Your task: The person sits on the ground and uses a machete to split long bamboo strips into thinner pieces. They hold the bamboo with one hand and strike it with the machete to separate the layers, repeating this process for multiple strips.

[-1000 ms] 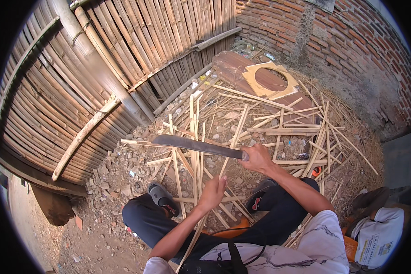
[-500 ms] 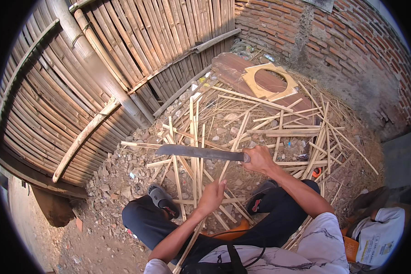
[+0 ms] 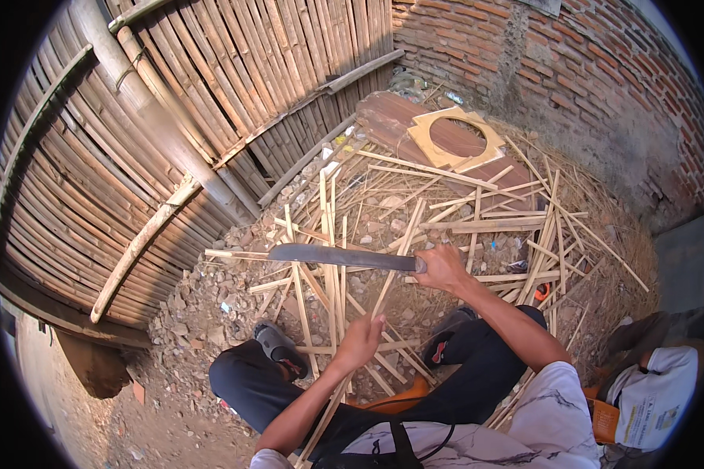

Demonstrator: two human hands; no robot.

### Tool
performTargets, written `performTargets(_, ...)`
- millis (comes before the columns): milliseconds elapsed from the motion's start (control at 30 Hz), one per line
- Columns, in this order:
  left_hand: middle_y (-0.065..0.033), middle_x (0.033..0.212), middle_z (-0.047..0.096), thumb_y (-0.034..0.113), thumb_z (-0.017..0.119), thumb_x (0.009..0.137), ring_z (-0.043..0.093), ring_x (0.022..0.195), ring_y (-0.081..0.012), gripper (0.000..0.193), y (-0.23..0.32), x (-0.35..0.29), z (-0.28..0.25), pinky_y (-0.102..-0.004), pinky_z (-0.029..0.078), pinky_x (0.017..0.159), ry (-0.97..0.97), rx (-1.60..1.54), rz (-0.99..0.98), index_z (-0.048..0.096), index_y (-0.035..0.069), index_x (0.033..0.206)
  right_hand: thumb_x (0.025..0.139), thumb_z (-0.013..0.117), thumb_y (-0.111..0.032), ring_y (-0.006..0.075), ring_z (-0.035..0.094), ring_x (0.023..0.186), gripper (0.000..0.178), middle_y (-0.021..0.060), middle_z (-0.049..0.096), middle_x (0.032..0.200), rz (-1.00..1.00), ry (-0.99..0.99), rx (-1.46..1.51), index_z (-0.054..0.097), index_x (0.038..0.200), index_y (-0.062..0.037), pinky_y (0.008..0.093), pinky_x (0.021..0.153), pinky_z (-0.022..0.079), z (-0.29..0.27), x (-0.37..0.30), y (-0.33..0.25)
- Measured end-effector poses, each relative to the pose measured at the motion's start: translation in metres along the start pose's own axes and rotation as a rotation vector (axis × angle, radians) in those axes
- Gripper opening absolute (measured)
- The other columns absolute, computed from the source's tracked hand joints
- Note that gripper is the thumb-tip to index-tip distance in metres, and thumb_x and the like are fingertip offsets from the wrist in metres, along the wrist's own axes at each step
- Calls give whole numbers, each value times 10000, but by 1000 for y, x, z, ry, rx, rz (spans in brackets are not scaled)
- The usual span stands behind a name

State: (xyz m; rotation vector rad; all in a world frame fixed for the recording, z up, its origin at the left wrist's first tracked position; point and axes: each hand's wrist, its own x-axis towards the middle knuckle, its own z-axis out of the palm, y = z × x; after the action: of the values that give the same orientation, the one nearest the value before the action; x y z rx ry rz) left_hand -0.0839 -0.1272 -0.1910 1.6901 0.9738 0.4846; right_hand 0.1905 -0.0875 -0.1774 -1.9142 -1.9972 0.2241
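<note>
My right hand (image 3: pixel 443 269) is closed around the handle of a machete (image 3: pixel 332 255), whose dark broad blade points left, level across the middle of the view. Nearer to me, my left hand (image 3: pixel 360 342) is wrapped around a thin bamboo strip (image 3: pixel 386 291). That strip slants from my lap up past the hand and meets the blade close to the handle; whether they touch I cannot tell. Beyond and below the blade, many pale split bamboo strips (image 3: pixel 485 227) lie crisscrossed on the ground. An orange object (image 3: pixel 414 389) shows between my legs, partly hidden.
A bamboo fence (image 3: pixel 235 70) stands at the left, a brick wall (image 3: pixel 602 86) at the far right. Near their corner a yellowish board with a round hole (image 3: pixel 422 141) rests on a brown panel (image 3: pixel 387 117). A white bag (image 3: pixel 657 399) sits at my right; rubble (image 3: pixel 195 313) covers the ground.
The whole view has shifted slightly. Both hands, the machete and the held bamboo strip keep almost the same positions.
</note>
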Motion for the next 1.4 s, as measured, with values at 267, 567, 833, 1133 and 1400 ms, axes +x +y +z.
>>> performTargets(267, -97, 701, 510, 281, 444, 1092, 465, 677, -191, 385, -7, -4, -3, -386, 437, 666, -116, -88, -81, 553, -24, 883, 757, 685, -319, 410, 697, 783, 282, 208, 706, 784, 330, 101, -11, 757, 827, -56, 485, 718, 562, -38, 13, 46)
performTargets(567, -55, 689, 462, 305, 425, 1103, 446, 660, -158, 418, -1, -4, -4, -356, 418, 638, -75, -112, -50, 528, -8, 847, 732, 704, -314, 407, 686, 681, 281, 213, 680, 694, 101, 17, 16, 750, 835, -57, 501, 704, 553, -3, 6, 15)
performTargets(833, 12, 689, 444, 332, 408, 1107, 406, 593, -114, 361, -19, -4, -10, -301, 371, 553, -157, -227, -157, 530, 43, 928, 789, 693, -351, 325, 692, 691, 381, 170, 707, 742, 802, 187, 376, 725, 876, 19, 451, 689, 535, -14, 18, 159)
performTargets(1133, 31, 711, 396, 381, 398, 1108, 328, 473, -68, 311, 16, -1, -18, -254, 308, 424, -158, -567, -341, 433, 98, 984, 794, 720, -273, 308, 654, 644, 300, 170, 670, 684, 600, 268, 484, 699, 814, 25, 421, 662, 510, -10, 14, 112)
performTargets(1400, 0, 688, 444, 411, 401, 1103, 392, 467, -85, 355, 13, 3, -12, -265, 332, 411, -130, -415, -226, 461, 69, 1023, 741, 727, -239, 411, 651, 642, 244, 218, 641, 659, 97, 93, 198, 703, 818, -8, 462, 644, 518, -9, -4, 11)
